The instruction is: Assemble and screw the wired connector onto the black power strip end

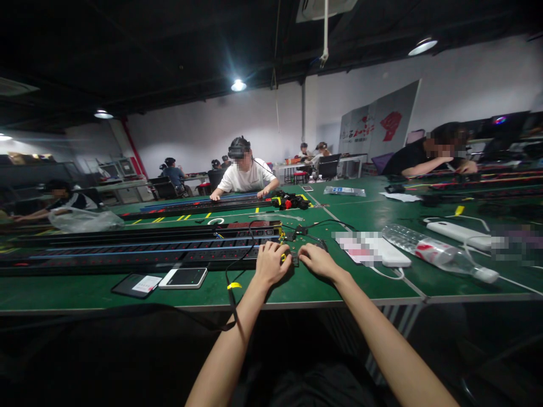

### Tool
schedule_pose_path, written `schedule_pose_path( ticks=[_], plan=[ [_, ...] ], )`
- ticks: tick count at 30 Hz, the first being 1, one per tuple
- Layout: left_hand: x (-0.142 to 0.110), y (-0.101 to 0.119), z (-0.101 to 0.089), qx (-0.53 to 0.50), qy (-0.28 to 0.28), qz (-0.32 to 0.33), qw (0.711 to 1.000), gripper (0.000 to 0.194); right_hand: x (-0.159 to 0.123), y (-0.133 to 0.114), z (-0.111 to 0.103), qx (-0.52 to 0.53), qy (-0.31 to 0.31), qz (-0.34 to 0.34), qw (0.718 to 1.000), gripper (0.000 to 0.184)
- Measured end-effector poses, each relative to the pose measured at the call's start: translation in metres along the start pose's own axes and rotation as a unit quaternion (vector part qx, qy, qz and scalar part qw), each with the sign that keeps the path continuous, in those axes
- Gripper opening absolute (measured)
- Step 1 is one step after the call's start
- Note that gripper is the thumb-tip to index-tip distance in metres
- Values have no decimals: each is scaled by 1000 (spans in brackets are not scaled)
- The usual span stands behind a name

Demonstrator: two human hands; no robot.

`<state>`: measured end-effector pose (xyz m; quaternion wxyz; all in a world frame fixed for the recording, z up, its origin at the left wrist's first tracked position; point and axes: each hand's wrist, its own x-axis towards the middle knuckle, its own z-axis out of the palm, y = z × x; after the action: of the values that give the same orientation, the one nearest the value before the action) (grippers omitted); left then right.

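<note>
The left grip (270, 263) and right grip (317, 262) curl down on each side of a small black plug (293, 259) (it sits between them), but I cannot tell if they pinch it.

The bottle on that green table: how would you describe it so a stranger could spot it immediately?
On the long green workbench, look right of the person's right hand. Past a flat white block lies a clear plastic bottle on its side, cap toward the lower right. Its see-through body and red label set it apart from the opaque white blocks nearby.
</note>
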<state>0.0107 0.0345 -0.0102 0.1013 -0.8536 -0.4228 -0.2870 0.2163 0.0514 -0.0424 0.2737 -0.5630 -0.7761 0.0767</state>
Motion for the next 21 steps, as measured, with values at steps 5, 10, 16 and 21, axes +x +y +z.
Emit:
schedule_pose_path(
  ticks=[5,10,16,21],
  plan=[
    [0,-1,1,-28,16,4,999,27,4,0,5,140,51,-24,989,20],
    [1,-1,4,-30,10,8,999,30,5,-10,6,235,51,-45,969,21],
    [1,-1,4,-25,11,16,1000,30,5,-12,8,250,46,-41,966,21],
    [1,-1,4,-34,17,15,999,30,5,-13,9,243,47,-39,968,20]
  ],
)
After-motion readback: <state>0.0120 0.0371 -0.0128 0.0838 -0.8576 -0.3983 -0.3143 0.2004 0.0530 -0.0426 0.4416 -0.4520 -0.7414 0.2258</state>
